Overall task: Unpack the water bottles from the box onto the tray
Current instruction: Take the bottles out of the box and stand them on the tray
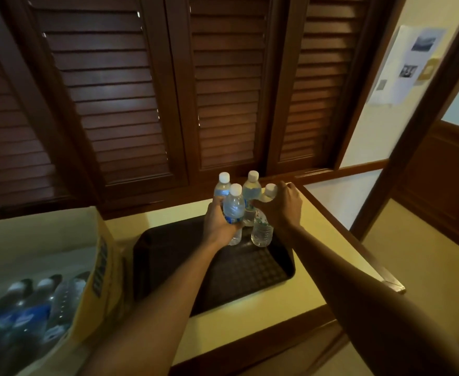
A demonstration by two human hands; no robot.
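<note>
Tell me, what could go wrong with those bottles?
The four bottles are bunched close together at the far end of the tray. If the left hand or the right hand lets go clumsily, one could tip and knock over the others. They also stand near the tray's edge, so a falling bottle might roll off the counter.

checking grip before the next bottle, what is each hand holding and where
Left hand grips the front bottle round its body; right hand holds the right bottle at its neck.
</note>
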